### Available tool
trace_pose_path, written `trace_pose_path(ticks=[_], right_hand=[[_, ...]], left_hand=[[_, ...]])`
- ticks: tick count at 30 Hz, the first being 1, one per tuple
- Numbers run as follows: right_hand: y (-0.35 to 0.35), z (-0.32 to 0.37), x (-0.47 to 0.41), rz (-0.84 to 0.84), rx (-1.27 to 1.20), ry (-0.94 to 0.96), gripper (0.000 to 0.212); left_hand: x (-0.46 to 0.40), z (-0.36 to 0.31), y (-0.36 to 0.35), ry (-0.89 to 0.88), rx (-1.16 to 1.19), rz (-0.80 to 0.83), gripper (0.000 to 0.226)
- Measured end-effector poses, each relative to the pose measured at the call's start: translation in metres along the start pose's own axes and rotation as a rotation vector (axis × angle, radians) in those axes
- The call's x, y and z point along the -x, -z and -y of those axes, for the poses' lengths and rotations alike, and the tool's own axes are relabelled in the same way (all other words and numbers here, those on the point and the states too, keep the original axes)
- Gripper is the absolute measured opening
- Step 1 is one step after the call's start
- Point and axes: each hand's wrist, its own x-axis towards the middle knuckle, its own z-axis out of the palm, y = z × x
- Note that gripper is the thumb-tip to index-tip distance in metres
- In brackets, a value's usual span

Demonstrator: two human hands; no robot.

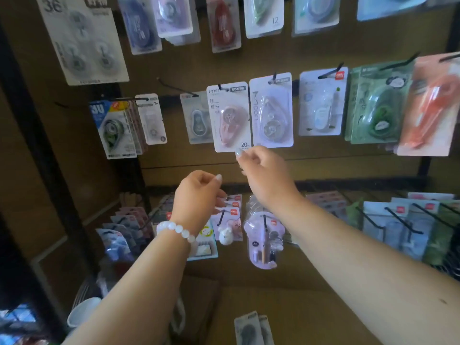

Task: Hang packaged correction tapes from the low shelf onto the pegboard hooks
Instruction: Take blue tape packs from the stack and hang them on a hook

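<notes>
**Pink pack on its hook, my fingers at its corner**

My right hand (pixel 258 165) pinches the lower corner of the pink correction tape pack (pixel 229 118), hung on its hook (pixel 223 88). My left hand (pixel 199 192) is loosely curled, holding nothing. A tug could unhook it. The Moon pack (pixel 271 110) crowds its right; more packs (pixel 251 329) lie near, below.

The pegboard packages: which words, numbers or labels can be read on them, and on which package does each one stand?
"T-9267" and "20": pink correction tape card, whose bottom corner the right hand pinches.
"Moon", written sideways: clear tape card beside it.
"36": large white multipack card, top left.
"12": green tape card, top row.
Chinese characters on the pink card, the red brand badges and all small print are too blurred to read.
</notes>
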Motion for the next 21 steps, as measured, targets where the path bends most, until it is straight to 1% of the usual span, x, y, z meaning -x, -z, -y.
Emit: trace_pose_path(ticks=[2,4,6,8,10,12,15,17,21], right_hand=[[0.004,-0.011,0.022,-0.018,0.063,0.095,0.030],[0.005,-0.031,0.049,-0.029,0.145,0.188,0.026],[0.005,-0.055,0.074,0.023,0.239,0.234,0.020],[0.001,-0.080,0.095,0.105,0.331,0.216,0.021],[-0.006,-0.107,0.112,0.151,0.381,0.161,0.030],[-0.015,-0.134,0.123,0.190,0.440,0.096,0.039],[-0.029,-0.168,0.133,0.285,0.529,-0.030,0.031],[-0.037,-0.188,0.135,0.324,0.567,-0.130,0.032],[-0.055,-0.232,0.137,0.390,0.573,-0.352,0.032]], left_hand=[[0.024,0.018,-0.002,-0.024,-0.128,0.050,0.013],[0.045,0.043,-0.006,-0.007,-0.253,0.111,0.014],[0.058,0.071,-0.014,0.020,-0.398,0.182,0.013],[0.065,0.097,-0.023,0.031,-0.571,0.257,0.015],[0.069,0.120,-0.034,0.056,-0.705,0.325,0.019],[0.071,0.139,-0.044,0.097,-0.781,0.387,0.021],[0.071,0.167,-0.058,0.163,-0.873,0.479,0.029],[0.070,0.185,-0.067,0.219,-0.910,0.523,0.033],[0.069,0.221,-0.083,0.347,-0.911,0.596,0.039]])
